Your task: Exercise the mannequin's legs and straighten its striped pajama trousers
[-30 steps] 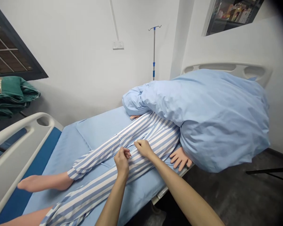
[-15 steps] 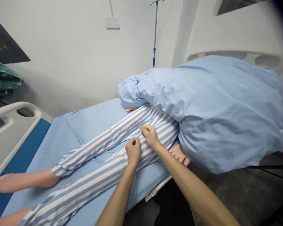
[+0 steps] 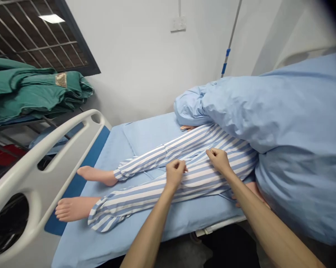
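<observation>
My left hand (image 3: 175, 173) is curled into a loose fist over the nearer thigh of the blue-and-white striped trousers (image 3: 151, 190). No object shows in it. To its right, my right hand (image 3: 218, 159) is also closed, thumb against fingers, over the upper thigh near the hips, with nothing visible in it. Whether either hand touches the cloth I cannot tell. The trousers are on a manikin lying on its back, its bare foot (image 3: 75, 208) at the left. A light blue quilt (image 3: 293, 126) is bunched over its upper body.
The bed's blue sheet (image 3: 153, 119) lies under the legs. A pale footboard (image 3: 73, 149) rises at the left, with folded green cloth (image 3: 36, 89) on a rack beyond it. Behind the bed stand a drip pole (image 3: 226, 56) and a wall with a socket (image 3: 178, 24).
The view has swung left, showing both feet and more of the footboard and green cloth. Both hands stay closed above the trousers, slightly further apart.
</observation>
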The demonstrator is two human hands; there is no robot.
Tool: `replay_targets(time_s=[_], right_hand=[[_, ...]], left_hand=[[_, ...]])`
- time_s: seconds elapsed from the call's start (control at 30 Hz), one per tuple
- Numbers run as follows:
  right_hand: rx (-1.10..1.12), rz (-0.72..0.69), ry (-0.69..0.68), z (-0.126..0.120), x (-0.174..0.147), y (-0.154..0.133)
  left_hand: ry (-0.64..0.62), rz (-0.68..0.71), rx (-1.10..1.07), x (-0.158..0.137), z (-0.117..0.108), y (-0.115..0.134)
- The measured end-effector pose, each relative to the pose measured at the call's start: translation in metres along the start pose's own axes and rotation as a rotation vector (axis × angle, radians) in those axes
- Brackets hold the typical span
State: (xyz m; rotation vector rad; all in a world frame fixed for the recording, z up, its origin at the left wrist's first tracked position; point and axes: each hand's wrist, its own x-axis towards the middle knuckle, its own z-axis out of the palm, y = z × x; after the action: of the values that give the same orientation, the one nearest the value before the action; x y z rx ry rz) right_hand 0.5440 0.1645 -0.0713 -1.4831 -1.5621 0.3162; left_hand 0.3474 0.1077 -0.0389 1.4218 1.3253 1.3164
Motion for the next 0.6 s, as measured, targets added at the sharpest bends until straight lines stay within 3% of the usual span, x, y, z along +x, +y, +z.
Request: replay_targets(time_s=[0.07, 0.17, 0.27, 0.33, 0.43, 0.53, 0.6], right_hand=[[-0.053, -0.012, -0.008, 0.002, -0.001, -0.001], [-0.103, -0.039, -0.008, 0.002, -0.001, 0.0], [-0.108, -0.034, 0.01, -0.001, -0.001, 0.001], [-0.117, -0.007, 0.032, 0.001, -0.004, -0.005], [-0.051, 0.014, 0.05, 0.027, -0.027, -0.037], [0.2, 0.0, -0.036, 0.087, -0.081, -0.103], [0.361, -0.042, -0.247, 0.134, -0.123, -0.157]], left_hand=[[0.15, 0.062, 0.079, -0.005, -0.061, -0.001], [0.322, -0.01, 0.224, -0.021, -0.155, -0.02], [0.461, -0.146, 0.463, -0.041, -0.215, -0.049], [0.461, -0.175, 0.517, -0.051, -0.229, -0.064], [0.486, -0.199, 0.541, -0.055, -0.224, -0.074], [0.565, -0.243, 0.55, -0.053, -0.214, -0.075], [0.581, -0.252, 0.532, -0.053, -0.214, -0.075]])
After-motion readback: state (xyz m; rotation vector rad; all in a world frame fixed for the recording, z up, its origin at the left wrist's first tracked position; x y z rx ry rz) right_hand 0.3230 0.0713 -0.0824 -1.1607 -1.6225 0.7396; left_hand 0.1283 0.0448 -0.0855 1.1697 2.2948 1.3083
